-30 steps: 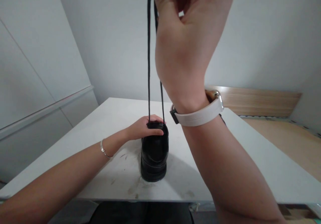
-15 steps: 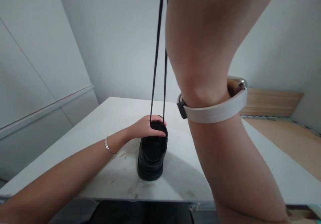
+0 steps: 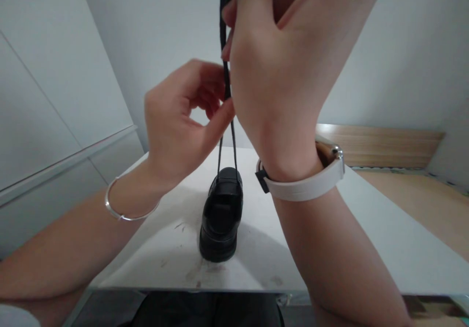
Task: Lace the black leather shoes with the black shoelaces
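A black shoe (image 3: 219, 222) stands on the white table, heel toward me. Its two black laces (image 3: 234, 146) run upward from the front of the shoe and come together between my hands. My left hand (image 3: 186, 107) pinches the laces between thumb and fingers, well above the shoe. Higher up and to the right, my right hand (image 3: 278, 38) is closed around the laces, its back toward me and its upper part cut off by the top of the frame. Some of the right fingers are hidden behind the hand.
The white table (image 3: 264, 249) carries brownish smudges around the shoe. Behind it rises a pale wall (image 3: 164, 19), with white panels (image 3: 47, 87) at left. A wooden board (image 3: 384, 146) and a light brown surface lie at right. My dark-clothed lap shows below the table edge.
My left hand has left the shoe and risen to the laces, pinching them. My right hand has come down into view, still with the laces. The shoe stays in about the same place.
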A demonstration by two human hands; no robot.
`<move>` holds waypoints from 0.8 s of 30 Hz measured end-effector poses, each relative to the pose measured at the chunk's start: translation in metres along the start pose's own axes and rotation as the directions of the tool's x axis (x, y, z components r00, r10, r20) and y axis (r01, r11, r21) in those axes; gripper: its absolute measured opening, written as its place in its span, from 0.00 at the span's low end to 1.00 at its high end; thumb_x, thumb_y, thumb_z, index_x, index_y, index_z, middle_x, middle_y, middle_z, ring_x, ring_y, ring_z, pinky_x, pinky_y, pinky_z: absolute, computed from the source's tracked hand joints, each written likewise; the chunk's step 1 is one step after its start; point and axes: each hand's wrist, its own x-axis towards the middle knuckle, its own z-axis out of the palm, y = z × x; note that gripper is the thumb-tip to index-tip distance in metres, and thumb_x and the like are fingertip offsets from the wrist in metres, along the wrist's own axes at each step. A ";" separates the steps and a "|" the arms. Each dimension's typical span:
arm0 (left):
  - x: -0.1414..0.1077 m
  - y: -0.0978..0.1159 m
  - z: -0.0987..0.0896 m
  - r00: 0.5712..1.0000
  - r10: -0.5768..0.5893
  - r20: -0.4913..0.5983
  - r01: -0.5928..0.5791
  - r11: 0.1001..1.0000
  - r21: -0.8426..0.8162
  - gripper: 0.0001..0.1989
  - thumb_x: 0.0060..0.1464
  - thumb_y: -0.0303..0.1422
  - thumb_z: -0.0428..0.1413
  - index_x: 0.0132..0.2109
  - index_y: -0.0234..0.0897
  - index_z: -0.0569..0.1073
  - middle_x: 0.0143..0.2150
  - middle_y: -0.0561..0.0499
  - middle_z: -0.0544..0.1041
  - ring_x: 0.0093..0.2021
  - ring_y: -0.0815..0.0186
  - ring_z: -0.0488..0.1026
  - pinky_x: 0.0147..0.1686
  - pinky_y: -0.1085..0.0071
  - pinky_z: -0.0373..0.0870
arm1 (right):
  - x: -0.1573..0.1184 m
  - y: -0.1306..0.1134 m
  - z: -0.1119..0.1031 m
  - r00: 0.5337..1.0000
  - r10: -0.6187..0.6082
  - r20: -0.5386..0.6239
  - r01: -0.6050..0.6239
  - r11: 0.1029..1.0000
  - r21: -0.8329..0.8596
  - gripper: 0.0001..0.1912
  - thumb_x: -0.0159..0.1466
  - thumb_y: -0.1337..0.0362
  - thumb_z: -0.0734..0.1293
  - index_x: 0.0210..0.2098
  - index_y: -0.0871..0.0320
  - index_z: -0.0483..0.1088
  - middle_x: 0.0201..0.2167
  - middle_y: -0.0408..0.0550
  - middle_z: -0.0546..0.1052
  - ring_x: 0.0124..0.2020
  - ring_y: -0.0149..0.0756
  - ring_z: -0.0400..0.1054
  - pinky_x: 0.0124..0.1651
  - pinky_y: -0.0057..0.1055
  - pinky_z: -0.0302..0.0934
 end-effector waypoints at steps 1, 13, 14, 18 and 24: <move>0.008 0.004 -0.002 0.999 0.034 -0.001 -0.034 0.997 0.069 0.06 0.61 0.34 0.59 0.41 0.35 0.75 0.31 0.58 0.72 0.28 0.75 0.72 0.31 0.74 0.70 | -0.002 -0.007 0.004 0.994 0.004 -0.113 -0.011 0.998 -0.063 0.37 0.62 0.52 0.44 0.44 0.77 0.70 0.37 0.49 0.70 0.61 0.58 0.61 0.44 0.44 0.66; 0.026 0.015 -0.019 0.973 -0.075 0.219 0.076 0.997 0.007 0.13 0.65 0.30 0.50 0.50 0.36 0.77 0.36 0.58 0.76 0.38 0.60 0.82 0.39 0.59 0.78 | -0.030 -0.028 -0.014 0.976 0.155 -0.152 -0.146 0.987 0.073 0.26 0.72 0.50 0.45 0.32 0.57 0.63 0.31 0.42 0.68 0.43 0.29 0.77 0.40 0.24 0.70; 0.027 0.015 -0.018 0.965 -0.105 0.239 0.123 0.991 -0.061 0.13 0.66 0.32 0.51 0.49 0.35 0.78 0.36 0.58 0.77 0.37 0.60 0.83 0.38 0.57 0.78 | -0.031 -0.027 -0.016 0.967 0.223 -0.124 -0.208 0.970 0.125 0.20 0.74 0.56 0.49 0.31 0.57 0.62 0.34 0.42 0.69 0.43 0.28 0.76 0.41 0.23 0.71; 0.029 0.002 -0.019 0.934 -0.266 0.238 0.336 0.879 -0.337 0.10 0.66 0.30 0.54 0.48 0.30 0.78 0.38 0.55 0.81 0.41 0.59 0.83 0.43 0.56 0.80 | -0.032 -0.016 -0.030 0.924 0.369 -0.100 -0.343 0.915 0.213 0.08 0.72 0.70 0.59 0.35 0.55 0.61 0.39 0.41 0.72 0.43 0.26 0.74 0.45 0.22 0.71; -0.006 -0.078 -0.052 0.779 -0.579 0.241 0.597 0.567 -0.567 0.09 0.64 0.34 0.60 0.42 0.30 0.77 0.34 0.52 0.81 0.32 0.71 0.78 0.34 0.69 0.76 | -0.066 0.009 -0.101 0.806 0.566 -0.171 -0.439 0.766 0.470 0.06 0.67 0.66 0.66 0.33 0.54 0.65 0.42 0.41 0.72 0.42 0.24 0.71 0.48 0.27 0.69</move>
